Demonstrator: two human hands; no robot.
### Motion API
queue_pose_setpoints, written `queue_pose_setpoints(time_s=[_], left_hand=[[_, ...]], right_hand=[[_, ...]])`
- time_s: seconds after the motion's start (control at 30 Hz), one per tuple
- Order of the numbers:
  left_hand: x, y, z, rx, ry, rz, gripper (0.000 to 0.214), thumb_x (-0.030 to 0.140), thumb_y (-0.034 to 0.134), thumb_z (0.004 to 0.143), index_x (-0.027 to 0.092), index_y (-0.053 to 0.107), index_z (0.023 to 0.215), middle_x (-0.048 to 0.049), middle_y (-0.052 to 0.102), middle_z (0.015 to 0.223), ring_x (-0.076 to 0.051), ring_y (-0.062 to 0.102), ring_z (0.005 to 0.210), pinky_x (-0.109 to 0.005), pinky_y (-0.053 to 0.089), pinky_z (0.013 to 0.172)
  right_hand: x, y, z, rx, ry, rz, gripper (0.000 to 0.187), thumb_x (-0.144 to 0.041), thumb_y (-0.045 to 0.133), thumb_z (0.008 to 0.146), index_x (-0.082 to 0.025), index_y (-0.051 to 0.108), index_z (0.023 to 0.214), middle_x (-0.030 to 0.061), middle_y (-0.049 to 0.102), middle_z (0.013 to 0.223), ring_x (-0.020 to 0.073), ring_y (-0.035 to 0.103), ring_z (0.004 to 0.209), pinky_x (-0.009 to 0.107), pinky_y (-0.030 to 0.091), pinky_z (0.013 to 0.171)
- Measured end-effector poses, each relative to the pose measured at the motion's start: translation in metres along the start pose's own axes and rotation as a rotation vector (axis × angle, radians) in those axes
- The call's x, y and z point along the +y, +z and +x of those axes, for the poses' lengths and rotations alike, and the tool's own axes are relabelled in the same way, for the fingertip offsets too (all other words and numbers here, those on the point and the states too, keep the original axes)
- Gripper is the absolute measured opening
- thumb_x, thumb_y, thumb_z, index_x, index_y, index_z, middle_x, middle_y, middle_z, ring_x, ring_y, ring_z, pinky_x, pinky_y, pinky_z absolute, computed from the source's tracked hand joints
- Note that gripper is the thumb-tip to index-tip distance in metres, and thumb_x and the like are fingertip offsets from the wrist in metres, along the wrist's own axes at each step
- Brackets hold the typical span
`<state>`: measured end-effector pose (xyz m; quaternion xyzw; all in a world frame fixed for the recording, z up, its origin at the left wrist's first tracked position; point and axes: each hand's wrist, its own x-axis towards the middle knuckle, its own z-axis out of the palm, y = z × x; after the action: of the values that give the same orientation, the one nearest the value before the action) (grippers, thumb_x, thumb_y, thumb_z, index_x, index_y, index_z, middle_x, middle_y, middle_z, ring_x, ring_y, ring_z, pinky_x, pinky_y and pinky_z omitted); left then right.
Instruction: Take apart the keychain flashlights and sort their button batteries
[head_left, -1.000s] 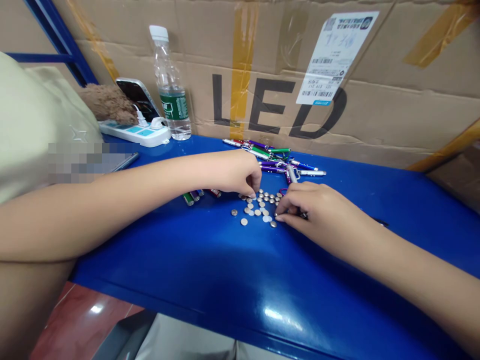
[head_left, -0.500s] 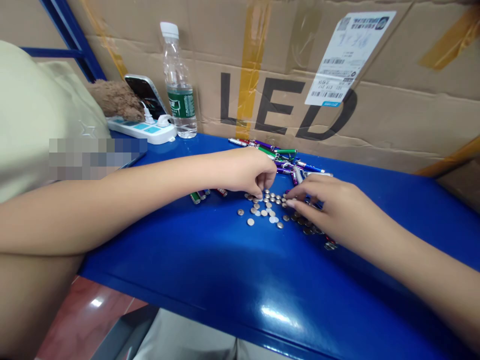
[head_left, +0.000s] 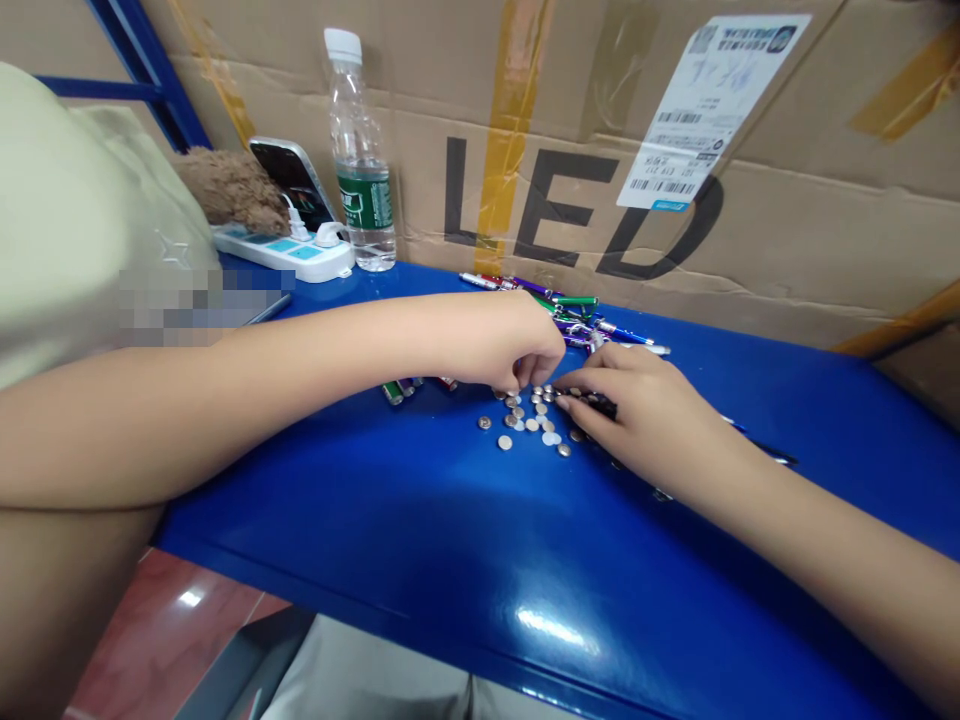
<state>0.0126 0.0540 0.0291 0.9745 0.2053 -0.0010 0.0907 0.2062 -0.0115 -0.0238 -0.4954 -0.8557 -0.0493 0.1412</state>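
Several small silver button cells [head_left: 529, 426] lie scattered on a blue table [head_left: 465, 540]. My left hand [head_left: 517, 345] hovers at the far edge of the cells, fingers curled down in a pinch on something I cannot make out. My right hand [head_left: 637, 405] rests just right of the cells, fingers bent, with a thin dark pen-like thing [head_left: 596, 405] under its fingertips. Behind both hands lies a heap of coloured keychain pen lights [head_left: 570, 312]. Short coloured tubes [head_left: 405, 388] lie under my left forearm.
A large cardboard box marked LED [head_left: 570, 210] walls off the back of the table. At the back left stand a water bottle [head_left: 360, 160], a white power strip [head_left: 289, 252], a phone [head_left: 292, 180] on charge and a brown plush thing [head_left: 229, 188].
The view has drifted a little. My right hand has moved up and left, closer to my left hand, over the cells it had uncovered half a second ago. My left hand has barely shifted.
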Motion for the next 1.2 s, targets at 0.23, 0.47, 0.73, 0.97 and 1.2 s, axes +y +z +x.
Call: queue_pose_setpoints(time_s=[0.23, 0.47, 0.73, 0.97, 1.2], left_hand=[[0.000, 0.007, 0.004, 0.079, 0.075, 0.081, 0.017, 0.002, 0.064, 0.068, 0.018, 0.068, 0.073, 0.0059, 0.067, 0.068, -0.008, 0.057, 0.061, -0.021, 0.035, 0.058], [0.000, 0.004, 0.002, 0.029, 0.073, 0.005, 0.014, 0.008, 0.067, 0.071, 0.020, 0.070, 0.076, 0.0067, 0.068, 0.068, -0.008, 0.058, 0.061, -0.021, 0.037, 0.063], [-0.017, 0.007, 0.009, 0.065, 0.080, 0.033, 0.020, 0.017, 0.060, 0.083, 0.020, 0.075, 0.097, -0.0006, 0.073, 0.095, -0.014, 0.063, 0.085, -0.024, 0.042, 0.080], [-0.023, 0.009, 0.015, -0.038, 0.057, -0.039, 0.024, 0.019, 0.059, 0.084, 0.025, 0.075, 0.101, 0.0023, 0.074, 0.097, -0.012, 0.063, 0.086, -0.021, 0.043, 0.078], [-0.022, 0.007, 0.014, -0.067, -0.032, -0.067, 0.017, 0.020, 0.063, 0.083, 0.020, 0.074, 0.095, 0.0008, 0.073, 0.092, -0.011, 0.063, 0.080, -0.020, 0.043, 0.073]], right_hand=[[0.003, -0.002, 0.001, -0.035, 0.073, 0.010, 0.022, -0.027, 0.056, 0.088, -0.020, 0.074, 0.097, 0.0085, 0.063, 0.086, 0.0236, 0.058, 0.083, 0.036, 0.046, 0.074], [0.007, -0.005, -0.001, -0.065, 0.073, 0.037, 0.020, -0.025, 0.056, 0.087, -0.023, 0.076, 0.092, 0.0070, 0.064, 0.085, 0.0228, 0.059, 0.083, 0.036, 0.046, 0.073], [-0.001, -0.004, 0.002, -0.072, 0.072, 0.060, 0.018, -0.025, 0.058, 0.087, -0.025, 0.075, 0.091, 0.0069, 0.064, 0.087, 0.0212, 0.058, 0.081, 0.034, 0.046, 0.073], [-0.006, -0.009, 0.004, -0.091, 0.142, 0.084, 0.014, -0.019, 0.064, 0.075, -0.024, 0.074, 0.084, 0.0049, 0.064, 0.083, 0.0213, 0.060, 0.080, 0.034, 0.047, 0.071], [-0.004, -0.011, -0.001, -0.080, 0.080, 0.140, 0.011, -0.014, 0.067, 0.076, -0.023, 0.072, 0.074, 0.0021, 0.067, 0.080, 0.0206, 0.061, 0.082, 0.034, 0.047, 0.074]])
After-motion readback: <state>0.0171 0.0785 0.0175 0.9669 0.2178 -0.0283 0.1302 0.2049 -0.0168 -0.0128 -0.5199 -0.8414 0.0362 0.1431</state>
